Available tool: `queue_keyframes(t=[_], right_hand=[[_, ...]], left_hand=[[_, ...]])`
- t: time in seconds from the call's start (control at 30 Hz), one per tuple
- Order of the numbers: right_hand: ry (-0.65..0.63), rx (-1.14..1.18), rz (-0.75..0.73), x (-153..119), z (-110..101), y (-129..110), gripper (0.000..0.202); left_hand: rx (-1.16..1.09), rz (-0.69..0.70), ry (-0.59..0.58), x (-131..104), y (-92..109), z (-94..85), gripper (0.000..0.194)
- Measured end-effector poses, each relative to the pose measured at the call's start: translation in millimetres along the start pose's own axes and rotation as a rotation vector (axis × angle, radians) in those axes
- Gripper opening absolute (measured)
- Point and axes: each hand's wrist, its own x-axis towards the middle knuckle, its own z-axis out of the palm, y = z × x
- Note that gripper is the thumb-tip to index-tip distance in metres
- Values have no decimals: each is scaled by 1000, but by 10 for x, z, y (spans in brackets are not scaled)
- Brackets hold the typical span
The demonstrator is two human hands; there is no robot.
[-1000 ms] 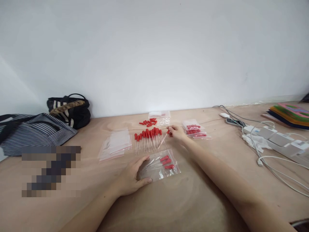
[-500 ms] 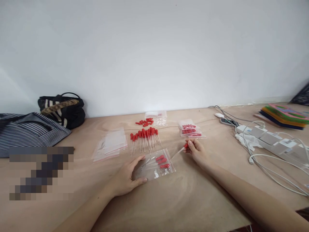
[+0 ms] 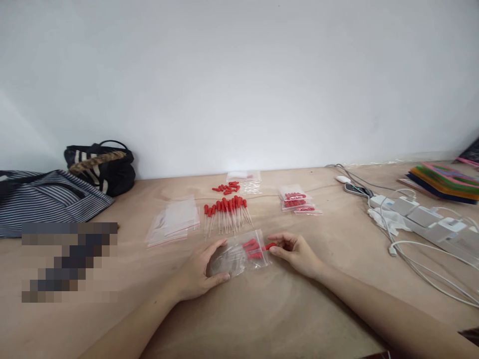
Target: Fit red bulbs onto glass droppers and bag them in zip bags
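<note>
A clear zip bag (image 3: pixel 234 259) lies in front of me with several red-topped droppers inside, their red bulbs (image 3: pixel 254 255) toward its right, open end. My left hand (image 3: pixel 204 269) curves round the bag's left end, thumb and fingers apart on its edges. Between the thumb and fingers of my right hand (image 3: pixel 295 253) is the red bulb of one more dropper (image 3: pixel 270 246), its stem inside the bag's mouth. Just behind the bag lies a row of red-topped droppers (image 3: pixel 226 212). Flat bags (image 3: pixel 175 219) are stacked to the left.
Loose red bulbs (image 3: pixel 226 188) and a bag of clear stems (image 3: pixel 250 187) lie at the back. Filled bags (image 3: pixel 297 201) sit back right. Further right are a power strip (image 3: pixel 430 224), cables and coloured sheets (image 3: pixel 445 182). Two bags (image 3: pixel 56 199) (image 3: pixel 101 167) stand left.
My right hand has moved left to the bag's mouth, and its dropper has gone from outside the bag to mostly inside. My left hand stays at the bag's left end.
</note>
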Motion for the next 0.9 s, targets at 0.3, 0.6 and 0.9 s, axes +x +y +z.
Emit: queue_keyframes(t=[0.3,0.6,0.9], right_hand=[[-250,13,92,171,86,-126,30],[-307,-39,88,320,109,-74,27],[-181,-292,10,309,140,-101,27]], left_hand=[[1,12,15,10,40,-11,63],[-23,-2,5,9,23,0,61],[-38,5,4,8,66,-30,62]])
